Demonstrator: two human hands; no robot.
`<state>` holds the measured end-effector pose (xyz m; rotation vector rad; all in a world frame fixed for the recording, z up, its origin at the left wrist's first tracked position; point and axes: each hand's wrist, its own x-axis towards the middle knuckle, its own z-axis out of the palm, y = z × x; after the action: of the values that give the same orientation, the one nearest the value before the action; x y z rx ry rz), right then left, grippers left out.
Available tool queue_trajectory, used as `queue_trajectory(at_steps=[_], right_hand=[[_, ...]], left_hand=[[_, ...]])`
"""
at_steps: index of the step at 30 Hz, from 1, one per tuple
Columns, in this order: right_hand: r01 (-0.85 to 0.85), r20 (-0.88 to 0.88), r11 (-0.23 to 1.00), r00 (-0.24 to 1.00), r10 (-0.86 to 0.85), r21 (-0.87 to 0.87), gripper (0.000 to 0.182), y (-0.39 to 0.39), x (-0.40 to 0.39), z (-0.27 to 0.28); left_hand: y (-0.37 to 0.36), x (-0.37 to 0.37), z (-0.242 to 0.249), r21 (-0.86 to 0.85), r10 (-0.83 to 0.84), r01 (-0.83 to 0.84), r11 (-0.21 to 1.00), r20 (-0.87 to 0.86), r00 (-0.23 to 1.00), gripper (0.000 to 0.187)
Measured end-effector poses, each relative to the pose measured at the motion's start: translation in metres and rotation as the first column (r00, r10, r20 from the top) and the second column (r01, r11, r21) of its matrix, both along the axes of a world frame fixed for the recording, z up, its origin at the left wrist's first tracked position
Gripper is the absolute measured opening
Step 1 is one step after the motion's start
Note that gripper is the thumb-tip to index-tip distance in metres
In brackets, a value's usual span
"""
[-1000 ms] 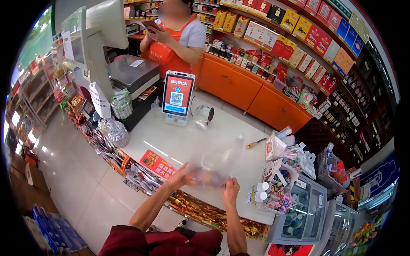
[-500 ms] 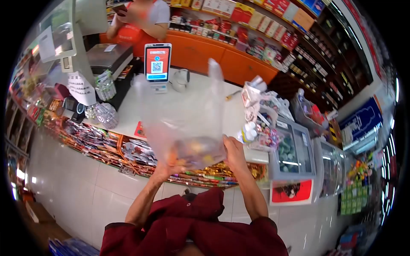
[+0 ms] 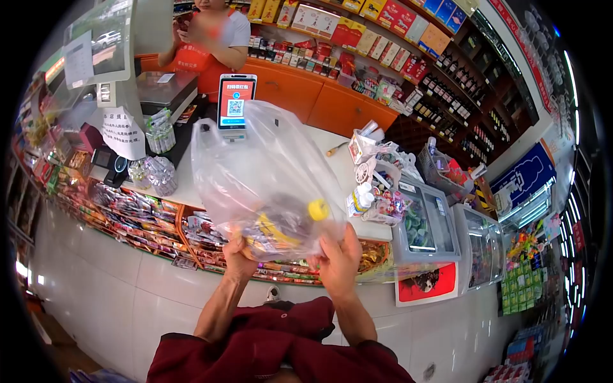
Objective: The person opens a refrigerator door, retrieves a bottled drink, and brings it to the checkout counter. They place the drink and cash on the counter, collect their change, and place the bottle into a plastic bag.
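A translucent plastic bag (image 3: 262, 159) hangs in front of me, tilted, its handles upward near the payment screen. Through its film I see a bottle's yellow cap (image 3: 317, 209) and a crinkled yellow-and-dark packet (image 3: 274, 228); the rest of the contents is blurred by the plastic. My left hand (image 3: 238, 260) is closed on the bag's lower left corner. At the lower right, my right hand (image 3: 338, 263) grips the bag too, thumb and fingers pinching its film.
The white counter (image 3: 319, 140) carries a payment screen with a QR code (image 3: 236, 102), a white cart-shaped holder (image 3: 364, 169) and white bottles (image 3: 361, 199). Snack racks (image 3: 128, 214) line its front. A freezer (image 3: 424, 220) stands right. Behind the counter is a person in a red apron (image 3: 198, 64).
The bag has tipped and its contents have shifted, so the yellow cap now shows at the right. My right hand has moved lower and inward on the bag.
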<state>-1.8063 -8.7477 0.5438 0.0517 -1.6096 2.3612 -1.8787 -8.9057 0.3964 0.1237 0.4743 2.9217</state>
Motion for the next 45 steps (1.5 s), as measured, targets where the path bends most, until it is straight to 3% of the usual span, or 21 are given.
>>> queue_trajectory(at_steps=[3, 5, 7, 9, 10, 12, 14, 15, 16, 17, 20, 22, 24, 26, 27, 29, 31, 35, 38, 42, 45], right_hand=[[0.192, -0.087, 0.971, 0.980, -0.181, 0.143, 0.013, -0.003, 0.029, -0.023], [0.220, -0.100, 0.947, 0.974, -0.202, 0.233, 0.011, -0.008, 0.049, -0.060], [0.018, 0.020, 0.957, 0.999, -0.025, 0.288, 0.012, -0.005, 0.061, -0.106], [-0.319, 0.392, 0.931, 0.891, 0.231, 0.178, 0.014, -0.003, 0.079, -0.133], [-0.317, 0.390, 0.931, 0.892, 0.228, 0.180, 0.014, -0.003, 0.082, -0.135], [-0.562, 0.512, 0.818, 0.742, 0.432, 0.123, 0.015, 0.000, 0.088, -0.135], [-0.495, 0.556, 0.728, 0.810, 0.189, 0.475, 0.020, 0.039, 0.082, -0.137], [-0.273, 0.360, 0.625, 0.933, -0.014, 0.731, 0.022, 0.065, 0.075, -0.141], [-0.016, 0.127, 0.424, 0.964, -0.233, 0.906, 0.025, 0.091, 0.069, -0.144], [0.241, -0.022, 0.665, 0.947, -0.321, 0.707, 0.021, 0.069, 0.059, -0.082], [0.452, -0.261, 0.761, 0.892, -0.370, 0.465, 0.018, 0.073, 0.047, -0.006], [0.430, -0.431, 0.831, 0.863, -0.263, 0.354, 0.018, 0.049, 0.045, 0.038], [0.393, -0.414, 0.755, 0.893, -0.177, 0.525, 0.016, 0.022, 0.045, 0.070], [0.226, -0.297, 0.575, 0.954, 0.031, 0.786, 0.021, 0.003, 0.036, 0.086], [0.216, -0.292, 0.580, 0.956, 0.040, 0.785, 0.021, -0.005, 0.038, 0.089], [0.360, -0.386, 0.194, 0.915, 0.115, 0.913, 0.020, -0.028, 0.031, 0.090], [0.446, -0.460, 0.148, 0.884, 0.084, 0.883, 0.018, -0.031, 0.031, 0.073], [0.483, -0.481, 0.156, 0.875, -0.051, 0.862, 0.010, -0.020, 0.036, 0.056], [0.480, -0.478, 0.044, 0.877, -0.044, 0.876, 0.010, 0.002, 0.044, 0.040], [0.588, -0.588, 0.064, 0.809, -0.022, 0.806, 0.015, 0.021, 0.061, 0.022], [0.602, -0.602, 0.098, 0.798, -0.038, 0.792, 0.017, 0.041, 0.091, 0.022]], left_hand=[[0.000, 0.005, 0.012, 0.021, -0.060, 0.060, 0.998, 0.014, 0.998, 0.072], [0.001, 0.007, 0.020, 0.134, -0.093, 0.081, 0.988, 0.082, 0.992, 0.070], [0.004, 0.008, 0.019, 0.186, -0.037, 0.006, 0.983, 0.162, 0.986, 0.069], [-0.004, 0.000, 0.003, 0.134, -0.087, 0.066, 0.989, 0.153, 0.984, 0.069], [-0.009, -0.001, 0.009, 0.107, -0.085, 0.069, 0.992, 0.153, 0.985, 0.062], [-0.017, 0.007, 0.023, 0.075, -0.059, 0.050, 0.996, 0.130, 0.990, 0.058], [-0.027, 0.013, 0.010, 0.018, -0.102, 0.101, 0.995, 0.087, 0.991, 0.052], [-0.030, 0.014, 0.003, 0.020, -0.108, 0.107, 0.994, 0.096, 0.989, 0.052], [-0.031, 0.015, -0.002, 0.096, -0.148, 0.144, 0.985, 0.029, 0.989, 0.053], [-0.032, 0.016, -0.003, 0.169, -0.180, 0.185, 0.968, -0.043, 0.983, 0.054], [-0.025, 0.030, 0.032, 0.072, -0.094, 0.088, 0.994, 0.081, 0.992, 0.059], [-0.025, 0.036, 0.027, 0.044, -0.120, 0.117, 0.992, 0.073, 0.990, 0.061], [-0.023, 0.044, 0.029, 0.019, -0.148, 0.147, 0.989, 0.068, 0.987, 0.063], [-0.020, 0.055, 0.042, 0.076, -0.244, 0.236, 0.969, 0.131, 0.961, 0.063], [-0.018, 0.059, 0.032, 0.073, -0.234, 0.226, 0.971, 0.137, 0.963, 0.063], [-0.023, 0.059, -0.006, 0.020, -0.311, 0.311, 0.950, 0.132, 0.941, 0.062], [-0.022, 0.063, -0.031, -0.063, -0.227, 0.240, 0.969, 0.166, 0.960, 0.062], [-0.014, 0.074, -0.023, 0.160, -0.487, 0.471, 0.868, 0.083, 0.869, 0.067], [-0.007, 0.086, -0.010, 0.099, -0.503, 0.496, 0.862, 0.068, 0.861, 0.067], [0.008, 0.103, -0.010, 0.167, -0.612, 0.608, 0.777, -0.027, 0.790, 0.070], [0.027, 0.118, -0.001, 0.128, -0.668, 0.656, 0.744, 0.089, 0.739, 0.070]])
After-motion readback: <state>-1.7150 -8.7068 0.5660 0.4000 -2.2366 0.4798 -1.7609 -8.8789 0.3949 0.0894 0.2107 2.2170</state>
